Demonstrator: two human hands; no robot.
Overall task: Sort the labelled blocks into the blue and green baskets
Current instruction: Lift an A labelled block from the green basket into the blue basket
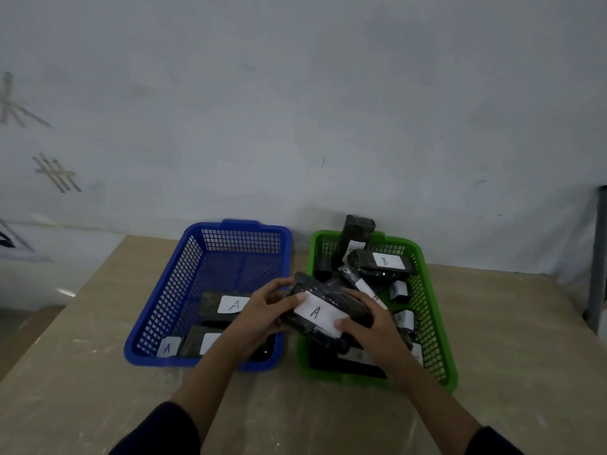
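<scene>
On our worktop (98,372), the blue basket (170,290) at 9 o'clock holds A blocks (226,305); the green basket (437,323) at 3 holds mixed blocks (381,262). Our left hand (262,310) and right hand (371,326) grip one A block (328,310) between the baskets.

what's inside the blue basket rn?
Blue basket holds dark blocks with white labels: one A-labelled block mid-basket, another A label at the near corner, and a block whose letter is cut off. The left hand and forearm cover the near right part.
</scene>
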